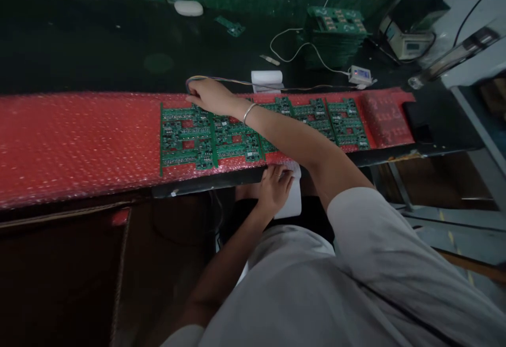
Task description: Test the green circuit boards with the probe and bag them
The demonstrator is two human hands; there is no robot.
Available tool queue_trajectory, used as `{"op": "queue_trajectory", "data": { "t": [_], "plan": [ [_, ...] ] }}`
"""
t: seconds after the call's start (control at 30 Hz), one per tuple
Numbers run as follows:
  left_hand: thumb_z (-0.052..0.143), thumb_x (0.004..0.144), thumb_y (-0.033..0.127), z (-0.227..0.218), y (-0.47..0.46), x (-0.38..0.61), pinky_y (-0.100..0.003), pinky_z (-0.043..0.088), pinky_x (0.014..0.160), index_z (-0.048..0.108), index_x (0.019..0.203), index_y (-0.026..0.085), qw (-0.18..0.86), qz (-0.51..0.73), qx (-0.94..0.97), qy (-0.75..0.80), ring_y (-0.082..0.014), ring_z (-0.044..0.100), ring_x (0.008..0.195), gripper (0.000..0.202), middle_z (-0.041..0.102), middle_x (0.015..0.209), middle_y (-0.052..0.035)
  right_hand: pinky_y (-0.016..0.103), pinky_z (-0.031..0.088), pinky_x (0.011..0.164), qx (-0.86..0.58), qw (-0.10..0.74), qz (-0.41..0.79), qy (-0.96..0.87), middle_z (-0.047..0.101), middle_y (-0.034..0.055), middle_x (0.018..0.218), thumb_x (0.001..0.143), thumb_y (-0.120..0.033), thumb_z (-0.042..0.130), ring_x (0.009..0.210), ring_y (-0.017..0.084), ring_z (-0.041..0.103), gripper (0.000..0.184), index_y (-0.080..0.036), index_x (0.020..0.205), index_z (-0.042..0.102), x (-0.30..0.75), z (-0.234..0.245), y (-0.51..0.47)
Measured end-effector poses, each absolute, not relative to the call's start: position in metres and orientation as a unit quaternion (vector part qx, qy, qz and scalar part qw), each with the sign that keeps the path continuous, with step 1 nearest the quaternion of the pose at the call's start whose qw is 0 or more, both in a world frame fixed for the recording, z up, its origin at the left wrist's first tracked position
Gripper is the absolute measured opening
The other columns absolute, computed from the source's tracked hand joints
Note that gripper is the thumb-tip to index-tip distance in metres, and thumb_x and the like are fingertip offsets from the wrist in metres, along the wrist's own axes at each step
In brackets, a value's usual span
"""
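My right hand (pixel 211 95) reaches across the bench with its fingers closed on a thin multicoloured wire cable (pixel 233 80). The cable's end is hidden in the fingers, close above the far edge of the leftmost green circuit board panel (pixel 185 137). Several such panels lie side by side on red bubble wrap (pixel 79 141); my right forearm covers part of them. At the front edge of the bench, my left hand (pixel 275 186) rests with loosely bent fingers apart, beside a hanging strip of white paper (pixel 291 199).
The cable runs to a small white meter box (pixel 360 75). Behind stands a stack of green boards (pixel 336 36). A white mouse (pixel 188 8), a board fragment (pixel 231 26) and a paper roll (pixel 266 79) lie at the back. A cardboard box (pixel 59 273) stands below left.
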State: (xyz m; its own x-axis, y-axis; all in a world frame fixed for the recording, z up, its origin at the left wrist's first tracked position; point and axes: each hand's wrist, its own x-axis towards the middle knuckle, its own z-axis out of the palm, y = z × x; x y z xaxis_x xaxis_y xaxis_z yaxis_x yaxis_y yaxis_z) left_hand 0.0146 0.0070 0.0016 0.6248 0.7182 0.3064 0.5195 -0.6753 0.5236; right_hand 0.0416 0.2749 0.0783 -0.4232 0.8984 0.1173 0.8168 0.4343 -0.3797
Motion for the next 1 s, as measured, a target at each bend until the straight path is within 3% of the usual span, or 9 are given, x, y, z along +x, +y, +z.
{"op": "queue_trajectory", "data": {
  "t": [0.27,0.67,0.87,1.0],
  "plan": [
    [0.052,0.104,0.031,0.001,0.005,0.015,-0.042,0.049,0.089,0.076,0.098,0.028,0.205,0.268,0.870,0.359,-0.0251,0.063,0.101,0.025,0.072,0.106,-0.0070,0.021,0.041,0.091,-0.519,0.194,0.197,-0.809,0.061,-0.0021,0.090,0.105,-0.029,0.060,0.099,0.012,0.060,0.025,-0.012,0.088,0.052,0.042,0.073,0.279],
    [0.057,0.101,0.024,0.005,-0.004,0.018,-0.042,0.044,0.085,0.074,0.089,0.023,0.220,0.258,0.867,0.365,-0.0252,0.061,0.100,0.020,0.072,0.106,-0.0078,0.023,0.044,0.093,-0.511,0.180,0.137,-0.830,0.065,-0.0024,0.093,0.106,-0.034,0.053,0.102,0.011,0.064,0.030,-0.014,0.084,0.051,0.042,0.067,0.283],
    [0.052,0.103,0.027,0.059,0.030,-0.039,-0.041,0.050,0.096,0.072,0.095,0.023,0.232,0.354,0.813,0.400,-0.0227,0.062,0.109,0.022,0.071,0.111,-0.0073,0.030,0.045,0.098,-0.515,0.197,0.145,-0.822,0.067,0.0050,0.101,0.108,-0.032,0.052,0.104,0.017,0.064,0.022,-0.013,0.098,0.060,0.043,0.073,0.269],
    [0.057,0.097,0.027,0.090,0.114,-0.106,-0.041,0.050,0.103,0.072,0.096,0.020,0.198,0.359,0.742,0.530,-0.0241,0.063,0.113,0.017,0.071,0.113,-0.0080,0.035,0.046,0.099,-0.509,0.304,0.148,-0.792,0.067,0.0057,0.098,0.109,-0.039,0.046,0.100,0.020,0.063,0.029,-0.016,0.102,0.063,0.042,0.066,0.260]
  ]
}}
